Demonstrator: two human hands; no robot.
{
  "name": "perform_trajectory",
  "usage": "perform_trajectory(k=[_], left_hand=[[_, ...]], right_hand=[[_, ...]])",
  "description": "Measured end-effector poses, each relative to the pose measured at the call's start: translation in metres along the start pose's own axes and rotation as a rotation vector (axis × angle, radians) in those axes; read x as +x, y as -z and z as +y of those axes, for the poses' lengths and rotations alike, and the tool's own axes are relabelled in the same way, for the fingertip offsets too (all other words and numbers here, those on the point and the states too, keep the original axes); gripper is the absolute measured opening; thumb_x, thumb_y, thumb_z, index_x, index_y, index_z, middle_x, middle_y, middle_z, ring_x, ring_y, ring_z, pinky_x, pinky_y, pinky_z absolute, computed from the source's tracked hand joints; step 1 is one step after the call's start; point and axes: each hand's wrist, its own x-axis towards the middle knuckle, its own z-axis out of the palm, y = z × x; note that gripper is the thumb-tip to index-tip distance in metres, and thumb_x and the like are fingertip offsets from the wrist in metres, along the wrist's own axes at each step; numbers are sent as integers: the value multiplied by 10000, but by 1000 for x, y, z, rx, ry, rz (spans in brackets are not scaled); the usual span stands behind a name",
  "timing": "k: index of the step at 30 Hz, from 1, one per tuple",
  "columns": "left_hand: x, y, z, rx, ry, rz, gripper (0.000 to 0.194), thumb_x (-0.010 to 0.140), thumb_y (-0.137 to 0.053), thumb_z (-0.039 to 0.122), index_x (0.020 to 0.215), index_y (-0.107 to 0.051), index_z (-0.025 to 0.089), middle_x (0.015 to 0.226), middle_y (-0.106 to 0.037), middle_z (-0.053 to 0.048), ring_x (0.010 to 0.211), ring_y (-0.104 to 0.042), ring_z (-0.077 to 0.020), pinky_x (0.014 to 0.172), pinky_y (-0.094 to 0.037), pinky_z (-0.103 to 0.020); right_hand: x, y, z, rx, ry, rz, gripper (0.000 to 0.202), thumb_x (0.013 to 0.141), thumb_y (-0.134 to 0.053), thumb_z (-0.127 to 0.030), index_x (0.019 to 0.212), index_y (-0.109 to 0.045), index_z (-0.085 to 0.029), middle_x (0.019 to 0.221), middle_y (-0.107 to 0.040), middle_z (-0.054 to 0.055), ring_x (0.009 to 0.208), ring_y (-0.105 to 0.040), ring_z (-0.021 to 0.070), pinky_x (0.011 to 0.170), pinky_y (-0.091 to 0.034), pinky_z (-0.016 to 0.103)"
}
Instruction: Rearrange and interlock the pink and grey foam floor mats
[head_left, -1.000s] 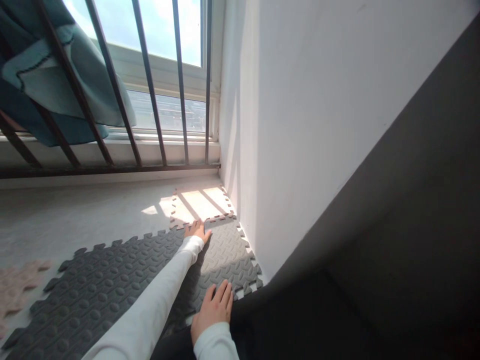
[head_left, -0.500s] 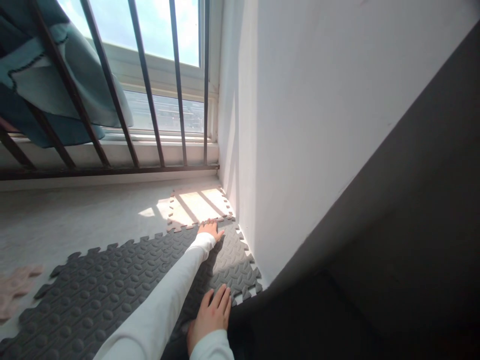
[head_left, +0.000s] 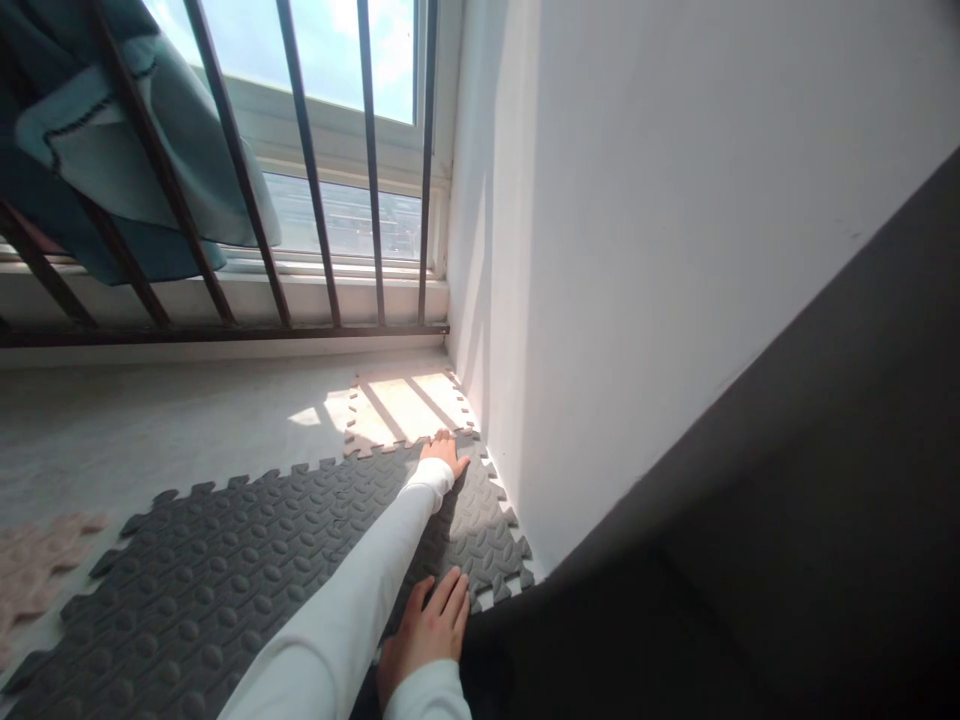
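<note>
My left hand lies flat, palm down, at the seam where the dark grey foam mat meets a pale pink foam tile. Its fingers are stretched over the seam and its thumb points right. Nearer to me, my right hand rests palm down on the mat's near edge, fingers outstretched. The grey mat has raised bumps and interlocking teeth along its edges. Neither hand grips anything. My left forearm covers part of the mat.
A white wall rises right beside the mat's toothed edge. Dark railing bars stand before a window, with a blue-grey cloth hanging behind them. Another pink tile lies at left on the pale floor. The lower right is in deep shadow.
The whole view has shifted slightly, so the scene sits a little further right. My left hand has slid slightly along the seam towards the wall. My right hand stays at the near edge.
</note>
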Motion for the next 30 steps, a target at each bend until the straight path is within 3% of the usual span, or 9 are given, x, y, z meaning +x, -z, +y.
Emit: perform_trajectory(k=[4,9,12,15,18,20,24,30], left_hand=[[10,-5,13,-66,-90,1,628,801,-310,423,1343,-230,116,1438,-176,-109,1297,-207,-240,1057,-154,-435],[17,-12,24,-74,-106,-27,653,789,-310,440,1351,-220,119,1417,-248,-95,1312,-155,-241,1062,-130,-450],[16,-13,22,-76,-149,-39,662,782,-311,459,1355,-215,144,1426,-223,-81,1314,-153,-237,1066,-118,-451],[9,-16,6,-73,-93,-10,659,795,-270,472,1357,-212,133,1435,-192,-85,1321,-115,-243,1075,-89,-439],[-4,-18,-27,-62,273,120,721,799,-266,478,1334,-207,-1,1427,-151,-198,1314,-55,-329,1066,-62,-470],[-15,-19,-53,-75,416,159,785,790,-279,496,1310,-180,-83,1404,-132,-277,1296,-49,-389,1050,-48,-512],[-39,-22,-90,-13,418,170,792,787,-264,500,1286,-210,-113,1362,-221,-310,1275,-162,-396,1039,-42,-530],[-50,-6,-96,105,367,34,790,766,-309,517,1304,-240,-57,1386,-236,-245,1288,-191,-321,1056,-100,-421]], right_hand=[[2,-13,-3,-13,-34,34,390,668,-591,-260,1020,-608,-93,1202,-474,251,1154,-387,379,952,-274,516],[4,-42,-7,-73,-112,21,297,736,-488,-114,1001,-622,-133,1201,-492,211,1152,-410,331,965,-270,508],[4,-40,-7,-94,-110,23,277,738,-497,-133,984,-622,-127,1203,-490,216,1154,-405,336,972,-261,512],[4,-23,-6,-85,-71,5,300,700,-572,-231,970,-617,-110,1196,-484,245,1146,-401,368,967,-255,530],[4,-5,-7,-68,-21,-33,492,586,-677,-333,1004,-597,-87,1207,-455,280,1154,-372,400,969,-246,527],[5,3,-9,-71,-30,-70,606,514,-723,-363,1027,-582,-71,1226,-425,296,1171,-339,413,978,-227,521],[8,9,-15,-96,-88,-162,672,498,-736,-380,1060,-558,-57,1261,-375,306,1196,-298,413,992,-176,524],[8,31,-16,-110,-66,-183,594,557,-692,-338,1063,-558,-56,1258,-379,305,1193,-310,398,981,-201,469]])
